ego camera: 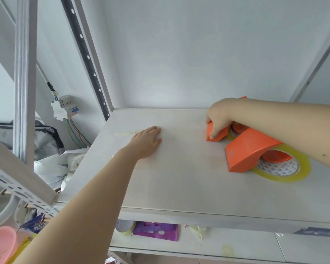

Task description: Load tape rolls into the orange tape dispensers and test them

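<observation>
Left forearm nearest us, running from bottom left; left hand [148, 142] lies flat, fingers spread and released, palm down on white tabletop [179, 178] at centre frame. We count two orange dispensers at right: near dispenser [250, 155], smooth angular plastic, sits on yellowish tape roll [286, 168], roll partly hidden beneath it. Far dispenser [217, 133] largely covered by right hand [219, 116], fingers clenched over its top; its roll barely visible. We see crumpled tape strip [127, 133] touching left fingertips.

Two bare, sleeveless forearms [95, 187]
</observation>
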